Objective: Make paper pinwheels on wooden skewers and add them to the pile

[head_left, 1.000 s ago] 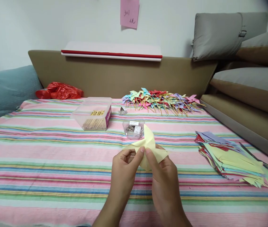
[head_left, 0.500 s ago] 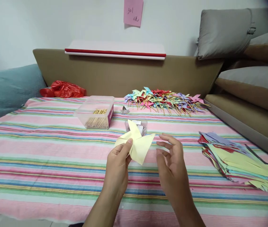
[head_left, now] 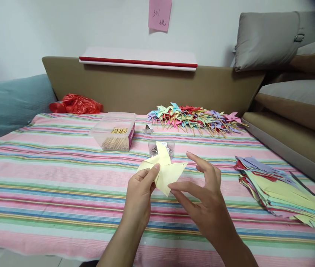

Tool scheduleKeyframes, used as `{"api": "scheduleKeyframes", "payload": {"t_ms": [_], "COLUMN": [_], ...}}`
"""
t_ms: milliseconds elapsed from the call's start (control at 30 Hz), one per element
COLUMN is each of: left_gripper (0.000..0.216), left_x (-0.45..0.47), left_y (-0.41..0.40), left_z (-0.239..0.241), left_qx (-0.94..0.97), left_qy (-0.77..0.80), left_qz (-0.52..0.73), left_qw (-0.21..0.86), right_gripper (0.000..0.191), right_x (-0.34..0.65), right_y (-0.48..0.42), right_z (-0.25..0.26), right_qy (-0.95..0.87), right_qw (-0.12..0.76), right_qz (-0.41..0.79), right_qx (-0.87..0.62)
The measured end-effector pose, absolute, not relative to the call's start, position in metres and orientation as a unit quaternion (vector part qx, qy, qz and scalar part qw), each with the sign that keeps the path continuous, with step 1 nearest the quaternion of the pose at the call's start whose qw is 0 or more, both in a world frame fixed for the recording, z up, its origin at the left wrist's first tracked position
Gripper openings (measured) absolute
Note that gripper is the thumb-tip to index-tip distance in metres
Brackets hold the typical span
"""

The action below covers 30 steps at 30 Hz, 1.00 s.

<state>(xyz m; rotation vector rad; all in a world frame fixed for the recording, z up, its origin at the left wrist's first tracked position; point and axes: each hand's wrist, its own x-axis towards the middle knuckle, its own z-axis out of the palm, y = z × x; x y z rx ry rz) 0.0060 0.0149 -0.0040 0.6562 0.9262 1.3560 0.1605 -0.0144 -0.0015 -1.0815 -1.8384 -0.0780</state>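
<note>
A pale yellow paper pinwheel (head_left: 171, 172) is held above the striped cloth, its blades folded in toward the middle. My left hand (head_left: 139, 191) is closed on it, thumb pressed over the centre and fingers behind. With two fingertips, my right hand (head_left: 209, 194) pinches the lower tip of the pinwheel; another finger of that hand stretches upward, off the paper. Just behind the pinwheel, and partly covered by it, sits a small clear container (head_left: 171, 148) with little metal pieces inside.
A clear plastic box (head_left: 113, 128) of wooden sticks stands at left, beside a small metal piece (head_left: 148, 129). Finished pinwheels on sticks (head_left: 193, 118) are heaped at the back. Cut coloured paper (head_left: 282, 191) and dark scissors (head_left: 307, 189) lie at right. A red plastic bag (head_left: 76, 104) lies back left.
My right hand has moved from beside the pinwheel to pinch its lower tip. My left hand keeps its hold. The whole view has shifted slightly.
</note>
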Motion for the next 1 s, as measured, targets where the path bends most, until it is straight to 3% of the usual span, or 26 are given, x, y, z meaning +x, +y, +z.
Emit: {"api": "scheduleKeyframes", "payload": {"t_ms": [200,600,1000], "left_gripper": [0.027,0.028,0.026], "left_x": [0.008,0.015,0.018], "left_y": [0.016,0.009,0.007], "left_z": [-0.005,0.001,0.002], "left_qx": [0.328,0.406,0.420], "left_qy": [0.419,0.429,0.433], "left_qz": [0.584,0.554,0.545], "left_qw": [0.613,0.586,0.582], "right_gripper": [0.011,0.011,0.011], "right_x": [0.162,0.149,0.147], "right_y": [-0.014,-0.018,-0.013], "right_z": [-0.001,0.006,-0.004], "right_qy": [-0.744,-0.573,-0.525], "right_qw": [0.483,0.550,0.591], "right_qz": [-0.003,0.205,0.243], "right_qx": [-0.463,-0.572,-0.562]}}
